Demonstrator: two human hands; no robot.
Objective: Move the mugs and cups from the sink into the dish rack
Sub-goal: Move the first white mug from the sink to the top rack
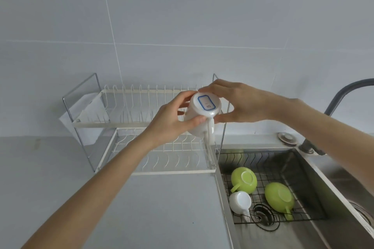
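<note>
A white mug (203,116) with a blue-framed label on its base is held upside down between both hands, above the right end of the white wire dish rack (141,123). My left hand (172,119) grips its left side and my right hand (236,103) holds its base and right side. The handle points down toward me. In the steel sink (315,170), on a black wire grid, lie two green cups (243,180) (279,197) upside down and a small white mug (240,202) on its side.
The rack has two tiers, both without dishes. A folded white cloth (85,115) hangs at its left end. A dark tap (344,97) arches over the sink at right, with a drain plug (287,137) behind the basin. Grey countertop (162,208) lies in front of the rack.
</note>
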